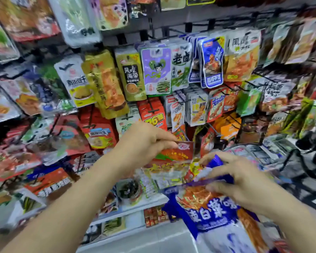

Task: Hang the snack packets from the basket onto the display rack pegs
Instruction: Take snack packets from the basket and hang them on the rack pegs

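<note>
Two hands meet low before the display rack (199, 19); left hand (144, 145) pinches a red packet (181, 152) by its top edge; right hand (244, 179) grips a blue packet (208, 210), its bottom cut off and its print blurred.

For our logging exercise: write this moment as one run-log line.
left hand: pinches red foil snack packet | right hand: grips blue-and-white plastic snack packet | status: neither hung yet
</note>
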Tool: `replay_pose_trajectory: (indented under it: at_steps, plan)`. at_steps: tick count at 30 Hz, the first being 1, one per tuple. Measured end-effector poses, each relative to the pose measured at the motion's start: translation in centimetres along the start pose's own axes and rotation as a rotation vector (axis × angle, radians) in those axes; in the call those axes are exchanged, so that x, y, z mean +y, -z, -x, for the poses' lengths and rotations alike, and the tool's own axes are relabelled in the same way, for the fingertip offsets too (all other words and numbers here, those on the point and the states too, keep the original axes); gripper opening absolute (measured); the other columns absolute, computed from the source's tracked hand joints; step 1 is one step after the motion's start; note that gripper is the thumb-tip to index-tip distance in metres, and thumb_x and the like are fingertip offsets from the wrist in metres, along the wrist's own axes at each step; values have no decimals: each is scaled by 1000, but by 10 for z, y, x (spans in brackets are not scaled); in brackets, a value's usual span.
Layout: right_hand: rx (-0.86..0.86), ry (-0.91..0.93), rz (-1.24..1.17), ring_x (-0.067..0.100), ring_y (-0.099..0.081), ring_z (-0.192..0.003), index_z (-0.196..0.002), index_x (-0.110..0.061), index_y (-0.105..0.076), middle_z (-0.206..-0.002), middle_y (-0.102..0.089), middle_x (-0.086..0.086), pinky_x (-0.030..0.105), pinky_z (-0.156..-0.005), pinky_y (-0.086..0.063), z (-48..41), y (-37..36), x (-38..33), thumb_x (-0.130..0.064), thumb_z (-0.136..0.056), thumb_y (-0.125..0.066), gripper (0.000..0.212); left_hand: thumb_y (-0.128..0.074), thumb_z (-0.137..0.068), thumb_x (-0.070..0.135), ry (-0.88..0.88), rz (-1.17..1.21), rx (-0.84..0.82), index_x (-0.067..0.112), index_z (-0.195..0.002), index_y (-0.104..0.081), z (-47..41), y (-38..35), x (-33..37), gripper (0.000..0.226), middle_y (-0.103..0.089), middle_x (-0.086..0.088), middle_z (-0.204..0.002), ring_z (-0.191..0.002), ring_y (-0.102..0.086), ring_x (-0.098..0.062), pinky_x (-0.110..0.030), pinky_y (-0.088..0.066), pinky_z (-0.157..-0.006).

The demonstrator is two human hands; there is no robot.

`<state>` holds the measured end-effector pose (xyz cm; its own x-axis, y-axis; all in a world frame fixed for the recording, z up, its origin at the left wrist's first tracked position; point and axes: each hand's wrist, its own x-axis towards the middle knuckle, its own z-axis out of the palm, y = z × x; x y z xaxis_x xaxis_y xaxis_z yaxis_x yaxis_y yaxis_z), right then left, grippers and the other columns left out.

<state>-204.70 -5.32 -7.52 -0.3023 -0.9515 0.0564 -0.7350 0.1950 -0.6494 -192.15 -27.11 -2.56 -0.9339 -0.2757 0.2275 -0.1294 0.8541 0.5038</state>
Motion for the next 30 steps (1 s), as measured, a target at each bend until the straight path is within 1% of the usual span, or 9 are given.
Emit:
replay_pose_trajectory:
  at_steps: [3, 8, 11, 15, 19, 22, 24, 27, 30]
  plan:
    - [91, -66, -105, -28, -31, -119, -88, -20, -79, -133, -36, -34, 2, -98, -28, -25, -18, 22, -23, -80, -77, 8, -73, -83, 24, 57, 123, -86, 20, -97, -78, -24, -15, -2, 15, -74, 10, -97, -76, -57, 20, 0, -41, -68]
    - [122, -102, -173, -4, -55, -84, -85, -12, -78, -87, -58, -15, 10, -71, -38, -42, -24, 60, -18, -82, -76, 7, -66, -90, 19, -96, 9, -173, 18, -104, -76, -52, -47, -10, 16, -75, 5, -98, -90, -62, -4, -27, -52, -79]
    - [182, -84, 6, 11, -62, -79, -89, -22, -78, -83, -66, -2, 25, -66, -47, -43, -39, 86, -12, -80, -72, 15, -58, -89, 34, -238, -262, -34, 27, -95, -77, -55, -73, -18, 21, -63, 4, -78, -74, -59, -19, -32, -50, -60]
    - [196, -47, 323, 25, -58, -52, -77, -21, -74, -71, -59, 1, 22, -38, -30, -39, -54, 109, -15, -61, -56, 25, -42, -93, 63, 179, -252, 42, 33, -86, -76, -38, -111, -13, 47, -64, 8, -62, -59, -59, -13, -32, -46, -51]
    - [116, -14, 392, 22, -56, -58, -67, -19, -69, -72, -59, -1, 27, -44, -36, -36, -65, 136, -22, -65, -57, 13, -53, -89, 53, 763, 385, 77, 16, -63, -73, -43, -147, -8, 50, -68, 6, -56, -48, -59, -8, -27, -42, -51]
    - [2, -67, 234, 25, -65, -74, -88, -19, -74, -102, -68, 0, 27, -56, -47, -33, -72, 158, -28, -72, -39, 39, -73, -83, 22, 723, 227, 59, 27, -75, -72, -53, -165, -13, 9, -70, 10, -66, -62, -64, -7, -31, -52, -62]
    - [4, -71, 138, 21, -67, -87, -109, -28, -72, -121, -62, -14, 19, -64, -46, -27, -66, 177, -34, -75, -31, 53, -72, -84, 17, 678, 143, 28, 30, -94, -60, -60, -169, -17, 21, -66, 7, -67, -62, -62, -8, -32, -50, -62]
    - [-157, -47, 96, 16, -66, -101, -110, -29, -72, -152, -29, -23, 24, -77, -48, -21, -50, 211, -20, -90, -50, 31, -66, -89, 13, 564, 91, -3, 31, -116, -42, -71, -170, -23, 40, -62, 11, -62, -57, -56, 1, -29, -43, -58]
    - [-122, -91, -66, -4, -55, -114, -98, -26, -76, -154, -25, -23, 11, -94, -38, -29, -35, 238, -23, -92, -65, 13, -65, -90, 14, 503, 40, -86, 24, -121, -56, -80, -176, -28, 34, -69, 16, -75, -71, -59, 10, -18, -45, -69]
